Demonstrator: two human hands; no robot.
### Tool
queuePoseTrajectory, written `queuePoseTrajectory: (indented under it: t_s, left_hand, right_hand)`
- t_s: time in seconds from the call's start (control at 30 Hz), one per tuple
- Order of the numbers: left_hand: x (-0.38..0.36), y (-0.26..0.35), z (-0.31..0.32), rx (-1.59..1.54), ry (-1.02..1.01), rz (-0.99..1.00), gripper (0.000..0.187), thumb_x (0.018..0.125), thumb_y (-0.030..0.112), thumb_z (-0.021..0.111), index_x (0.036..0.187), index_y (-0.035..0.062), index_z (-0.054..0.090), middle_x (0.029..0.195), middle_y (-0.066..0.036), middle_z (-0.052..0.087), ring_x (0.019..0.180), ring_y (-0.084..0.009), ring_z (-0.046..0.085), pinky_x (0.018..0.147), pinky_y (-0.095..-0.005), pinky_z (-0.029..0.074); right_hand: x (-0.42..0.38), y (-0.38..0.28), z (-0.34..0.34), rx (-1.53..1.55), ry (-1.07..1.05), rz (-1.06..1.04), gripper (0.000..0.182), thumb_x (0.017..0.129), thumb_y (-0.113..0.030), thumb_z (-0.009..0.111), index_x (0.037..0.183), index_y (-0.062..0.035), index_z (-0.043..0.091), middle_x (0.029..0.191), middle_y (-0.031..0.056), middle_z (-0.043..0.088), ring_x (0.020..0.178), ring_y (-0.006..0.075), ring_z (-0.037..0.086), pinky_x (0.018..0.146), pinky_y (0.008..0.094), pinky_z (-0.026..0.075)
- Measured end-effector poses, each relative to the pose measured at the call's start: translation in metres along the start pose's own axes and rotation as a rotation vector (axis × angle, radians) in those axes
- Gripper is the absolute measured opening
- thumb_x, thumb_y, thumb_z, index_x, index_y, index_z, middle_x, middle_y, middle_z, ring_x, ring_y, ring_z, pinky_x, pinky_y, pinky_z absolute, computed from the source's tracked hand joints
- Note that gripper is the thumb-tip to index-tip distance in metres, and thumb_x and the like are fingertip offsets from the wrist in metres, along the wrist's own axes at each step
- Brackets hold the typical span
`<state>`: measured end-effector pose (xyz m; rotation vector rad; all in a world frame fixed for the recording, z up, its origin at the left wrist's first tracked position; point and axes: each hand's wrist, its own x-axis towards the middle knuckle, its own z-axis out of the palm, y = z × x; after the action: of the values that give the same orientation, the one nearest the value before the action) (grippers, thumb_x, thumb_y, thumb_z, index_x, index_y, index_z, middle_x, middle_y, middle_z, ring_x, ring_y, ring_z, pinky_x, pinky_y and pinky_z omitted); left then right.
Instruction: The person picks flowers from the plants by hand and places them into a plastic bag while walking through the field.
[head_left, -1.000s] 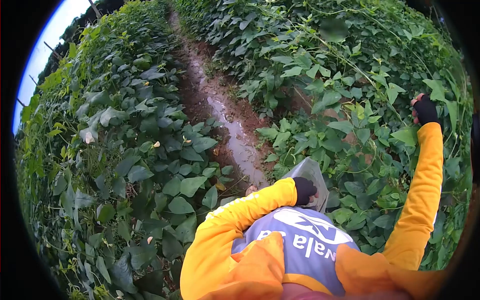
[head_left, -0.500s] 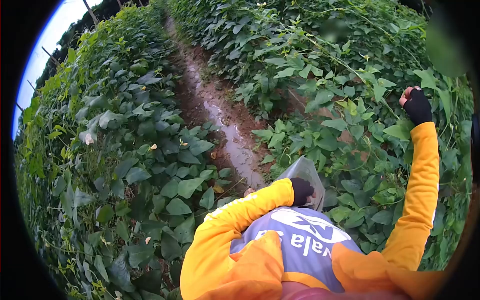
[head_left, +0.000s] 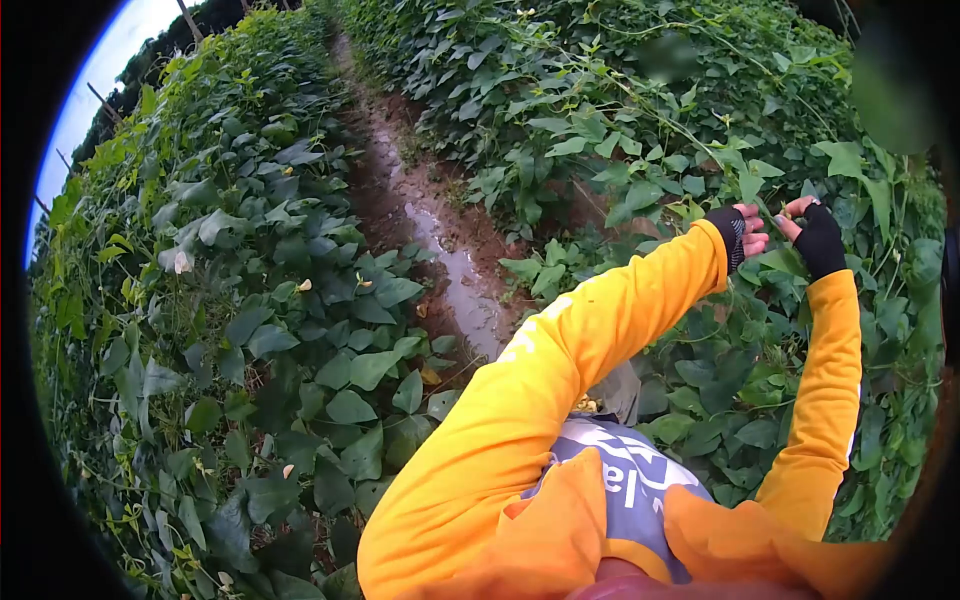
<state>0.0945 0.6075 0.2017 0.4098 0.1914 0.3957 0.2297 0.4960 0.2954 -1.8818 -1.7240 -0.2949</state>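
My left hand [head_left: 742, 234], in a black fingerless glove, reaches across to the vines at the right, fingers stretched out and a little apart. Close beside it is my right hand [head_left: 818, 238], also gloved, with its thumb and fingers curled together; what they pinch is too small to make out. A narrow green leaf [head_left: 750, 186] hangs just above the left fingertips. At my waist a translucent plastic bag [head_left: 624, 388] is partly hidden behind my left sleeve, and small yellowish pieces [head_left: 588, 404] show at its mouth.
Dense leafy vines [head_left: 330, 330] with a few pale flowers [head_left: 304, 286] stand on the left, and another row [head_left: 520, 110] on the right. Between them runs a muddy furrow with a strip of water [head_left: 465, 290]. Poles [head_left: 103, 103] rise at the far left.
My left hand has left the bag at my waist and moved up and right to the vines. My right hand has shifted slightly down and left, so the two hands are now close together.
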Motion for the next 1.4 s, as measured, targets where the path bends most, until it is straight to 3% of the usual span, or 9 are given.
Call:
queuePoseTrajectory:
  t_s: [0.17, 0.33, 0.67, 0.73, 0.83, 1.0, 1.17, 1.3, 1.4]
  left_hand:
    - [0.042, -0.024, 0.02, 0.078, -0.214, 0.063, 0.058, 0.076, -0.014, 0.05, 0.129, 0.0068, 0.043, 0.119, -0.014, 0.053, 0.103, -0.0256, 0.057, 0.088, -0.0386, 0.05]
    - [0.038, -0.032, 0.014, -0.193, -0.307, -0.071, 0.053, 0.078, -0.012, 0.053, 0.128, 0.003, 0.042, 0.113, -0.015, 0.056, 0.101, -0.0264, 0.059, 0.088, -0.0392, 0.052]
    - [-0.026, -0.003, -0.019, 0.153, -0.187, -0.062, 0.023, 0.078, -0.01, 0.061, 0.098, 0.0004, 0.056, 0.092, -0.013, 0.063, 0.086, -0.0262, 0.065, 0.077, -0.0338, 0.057]
    - [-0.08, 0.01, -0.037, 0.545, -0.146, -0.077, 0.019, 0.079, -0.007, 0.065, 0.096, -0.0005, 0.057, 0.092, -0.012, 0.063, 0.086, -0.0238, 0.066, 0.077, -0.0331, 0.057]
    - [-0.151, 0.031, -0.077, 1.064, -0.253, -0.391, 0.012, 0.08, -0.001, 0.065, 0.092, 0.0002, 0.063, 0.086, -0.008, 0.066, 0.081, -0.0159, 0.065, 0.074, -0.0277, 0.054]
    - [-0.216, 0.018, -0.165, 2.273, -0.455, -0.485, 0.026, 0.074, 0.019, 0.055, 0.093, 0.0081, 0.069, 0.084, -0.017, 0.067, 0.083, -0.0346, 0.064, 0.076, -0.0423, 0.05]
    - [-0.249, 0.046, -0.186, 2.024, -0.227, -0.279, 0.023, 0.081, 0.019, 0.056, 0.098, 0.0101, 0.068, 0.092, -0.016, 0.066, 0.088, -0.0329, 0.062, 0.078, -0.0406, 0.049]
    - [-0.284, 0.078, -0.204, 1.677, 0.09, 0.004, 0.023, 0.083, 0.012, 0.06, 0.105, 0.0082, 0.066, 0.088, -0.014, 0.065, 0.082, -0.028, 0.062, 0.073, -0.0355, 0.048]
    - [-0.307, 0.098, -0.218, 1.594, 0.238, 0.153, 0.022, 0.083, 0.009, 0.062, 0.105, 0.0062, 0.066, 0.086, -0.012, 0.063, 0.079, -0.0241, 0.061, 0.073, -0.0328, 0.047]
  right_hand:
    - [-0.016, -0.005, -0.013, 0.048, -0.012, 0.057, 0.025, 0.075, -0.02, 0.073, 0.086, -0.002, 0.06, 0.082, 0.0071, 0.059, 0.079, 0.0196, 0.057, 0.072, 0.0311, 0.045]
    - [-0.024, 0.001, -0.019, 0.059, 0.008, 0.03, 0.027, 0.068, -0.02, 0.075, 0.085, -0.0045, 0.06, 0.083, 0.0085, 0.06, 0.079, 0.0235, 0.058, 0.072, 0.0336, 0.046]
    - [-0.027, -0.017, -0.024, 0.028, 0.092, -0.073, 0.037, 0.073, -0.014, 0.071, 0.108, -0.0063, 0.062, 0.103, 0.01, 0.06, 0.096, 0.0251, 0.058, 0.086, 0.0343, 0.045]
    - [-0.03, -0.055, -0.033, -0.261, 0.473, -0.151, 0.038, 0.077, -0.01, 0.068, 0.115, -0.0065, 0.06, 0.112, 0.0118, 0.059, 0.101, 0.0278, 0.058, 0.09, 0.0366, 0.044]
    - [-0.04, -0.107, -0.013, 0.055, 0.561, -0.162, 0.022, 0.077, 0.006, 0.058, 0.096, -0.0027, 0.064, 0.096, 0.0129, 0.062, 0.091, 0.0257, 0.06, 0.081, 0.0328, 0.047]
    - [-0.013, -0.092, 0.117, 0.172, -0.053, -0.106, 0.025, 0.075, -0.004, 0.055, 0.099, -0.0062, 0.064, 0.096, 0.0139, 0.062, 0.09, 0.0299, 0.06, 0.078, 0.0375, 0.049]
    - [0.094, -0.025, 0.227, -0.067, -0.356, 0.403, 0.029, 0.081, -0.02, 0.055, 0.105, -0.0083, 0.064, 0.11, 0.0145, 0.062, 0.101, 0.0308, 0.058, 0.088, 0.0387, 0.045]
    - [0.145, 0.057, 0.308, -0.202, -0.448, 0.38, 0.023, 0.081, -0.02, 0.059, 0.099, -0.0072, 0.066, 0.101, 0.0121, 0.066, 0.09, 0.0269, 0.063, 0.076, 0.0344, 0.051]
    - [0.167, 0.065, 0.338, 0.961, -0.162, 1.43, 0.02, 0.081, -0.019, 0.058, 0.096, -0.0076, 0.066, 0.1, 0.0097, 0.067, 0.084, 0.025, 0.065, 0.07, 0.0312, 0.052]
